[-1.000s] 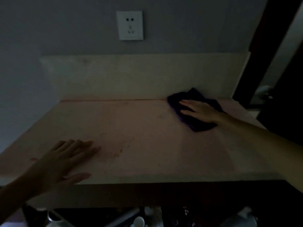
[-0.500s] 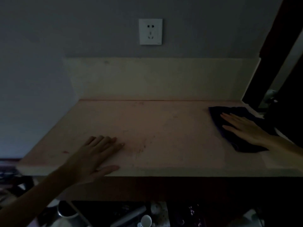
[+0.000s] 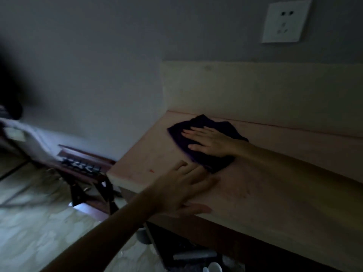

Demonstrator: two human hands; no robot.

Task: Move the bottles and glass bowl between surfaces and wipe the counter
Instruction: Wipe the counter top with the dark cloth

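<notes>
Both grips lie flat with fingers straight on the pale wooden worktop (image 3: 275, 193), the right hand (image 3: 210, 141) pressing a dark cloth (image 3: 208, 140) near its back left corner and the left hand (image 3: 182, 190) bare by the front edge, under a grey wall with a white socket (image 3: 285, 21) in dim light.

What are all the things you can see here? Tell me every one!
Dark purple cloth: one, on the counter's far left part, under the right hand.
Pale wooden counter: one, pinkish beige, fills the right side.
White wall socket: one, on the grey wall, upper right.
Dark folding rack: one, left of the counter, on the floor.
Right hand: flat on the cloth.
Left hand: flat on the counter's front edge.
</notes>
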